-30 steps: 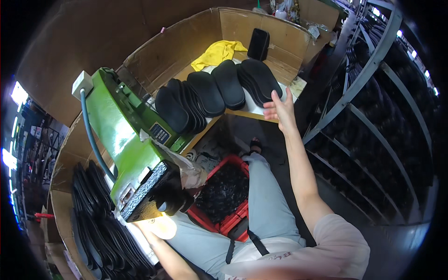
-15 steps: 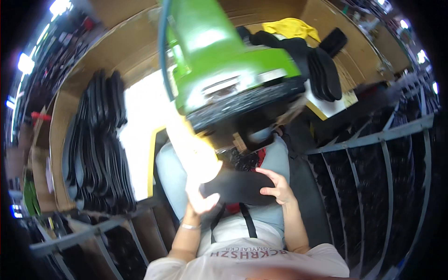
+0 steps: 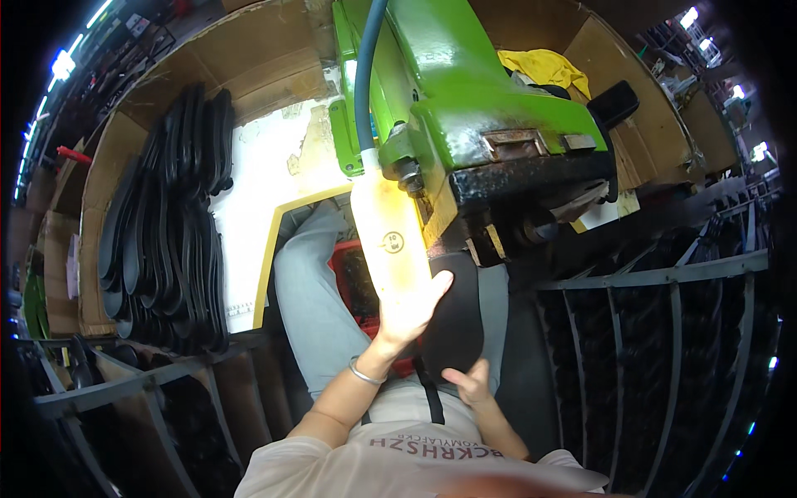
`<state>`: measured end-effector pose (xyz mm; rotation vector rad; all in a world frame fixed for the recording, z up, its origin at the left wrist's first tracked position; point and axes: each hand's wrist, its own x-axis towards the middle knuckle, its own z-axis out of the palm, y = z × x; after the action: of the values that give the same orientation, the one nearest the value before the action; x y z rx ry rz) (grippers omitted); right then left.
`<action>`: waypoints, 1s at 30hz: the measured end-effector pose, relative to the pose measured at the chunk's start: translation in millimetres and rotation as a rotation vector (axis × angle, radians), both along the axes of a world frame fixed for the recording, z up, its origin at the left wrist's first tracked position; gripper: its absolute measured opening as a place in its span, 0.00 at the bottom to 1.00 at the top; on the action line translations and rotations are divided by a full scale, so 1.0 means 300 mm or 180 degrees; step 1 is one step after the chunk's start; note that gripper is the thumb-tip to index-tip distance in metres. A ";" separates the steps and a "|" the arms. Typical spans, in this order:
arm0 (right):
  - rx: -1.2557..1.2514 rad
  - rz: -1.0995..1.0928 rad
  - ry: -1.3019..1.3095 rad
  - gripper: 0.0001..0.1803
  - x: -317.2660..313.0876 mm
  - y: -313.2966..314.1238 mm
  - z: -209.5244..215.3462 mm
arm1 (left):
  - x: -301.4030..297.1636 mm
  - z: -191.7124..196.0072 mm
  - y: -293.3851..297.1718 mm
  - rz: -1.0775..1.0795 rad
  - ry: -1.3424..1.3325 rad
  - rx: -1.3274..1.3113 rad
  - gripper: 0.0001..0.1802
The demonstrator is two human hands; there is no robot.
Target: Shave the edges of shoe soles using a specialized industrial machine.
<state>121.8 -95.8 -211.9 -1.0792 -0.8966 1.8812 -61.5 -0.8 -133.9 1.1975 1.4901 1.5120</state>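
Cardboard walls (image 3: 249, 75) enclose a white worktop (image 3: 266, 183). Metal racks (image 3: 664, 349) stand at right and lower left. Ceiling lights (image 3: 62, 62) glow at upper left and upper right.

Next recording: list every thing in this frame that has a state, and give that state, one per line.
Black shoe sole: held under the machine's head, toe end up against it.
Left hand: gripping the sole's left edge.
Right hand: supporting the sole's lower end.
Green machine: upright on the bench; whether it is running cannot be told.
Black soles at left: stacked on edge in rows.
Red crate: holding dark pieces, partly hidden by the lap.
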 end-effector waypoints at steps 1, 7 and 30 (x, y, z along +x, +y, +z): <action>0.0009 -0.0242 0.0172 0.24 0.015 0.008 0.030 | -0.008 0.012 -0.008 -0.0018 -0.0802 0.0018 0.04; 0.0389 -0.1370 0.0153 0.34 0.122 0.114 0.143 | -0.018 0.030 -0.013 -0.0039 -0.0786 -0.0007 0.06; 0.1141 -0.1947 0.0379 0.20 0.206 0.537 0.304 | 0.002 -0.047 -0.001 -0.0613 -0.1530 -0.0130 0.11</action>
<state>183.5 65.2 -120.6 -0.8793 -0.6964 1.2109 -61.0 -1.1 -147.9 0.8460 1.0495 1.4962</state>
